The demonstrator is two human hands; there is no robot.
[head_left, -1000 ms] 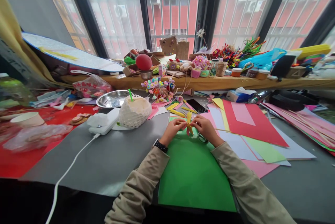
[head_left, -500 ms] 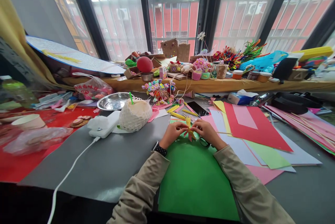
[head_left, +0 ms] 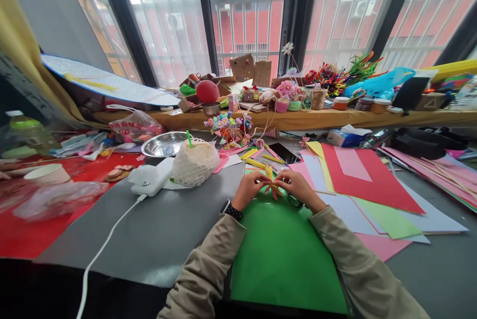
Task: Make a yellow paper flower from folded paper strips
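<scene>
Between both hands, above the far end of a green sheet, is a small paper flower with yellow and pink petals. My left hand pinches its left side with thumb and fingertips. On the other side my right hand pinches it too, and the fingertips of both hands nearly meet. Under the right wrist shows the dark loop of a scissors handle; its blades are hidden. Folded yellow paper strips and a black phone lie just beyond the hands.
Coloured paper sheets overlap on the right. To the left are a netted coconut with a green straw, a white charger with its cable, and a metal plate. Craft flowers stand ahead, before a crowded window ledge.
The whole view has shifted slightly, so things sit a little further right. Both hands keep their pinch on the paper flower, whose petals appear slightly turned.
</scene>
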